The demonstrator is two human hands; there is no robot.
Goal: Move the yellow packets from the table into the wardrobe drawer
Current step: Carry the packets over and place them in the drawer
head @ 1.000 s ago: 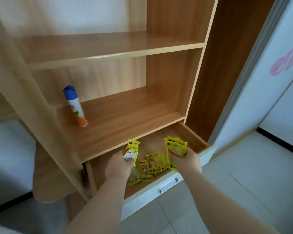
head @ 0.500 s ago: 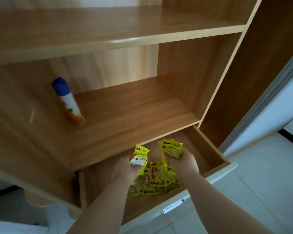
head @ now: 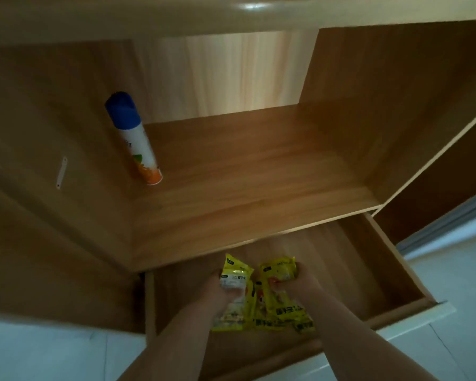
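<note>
Wooden wardrobe shelf [head: 245, 174] dim, spray can [head: 135, 141] standing on it; pale tiled floor [head: 451, 273] right

I see my left hand [head: 217, 288] and right hand [head: 300, 284] both reaching into the open wooden wardrobe drawer [head: 390, 273], each closed around glossy yellow snack packets [head: 261, 309]; more packets hang or lie bunched below them. On the shelf [head: 259, 171] above stands a white blue-capped spray can [head: 134, 137].

The packets [head: 261, 312] hide both hands' fingers (print blurred), and forearms leave the bottom edge.
</note>
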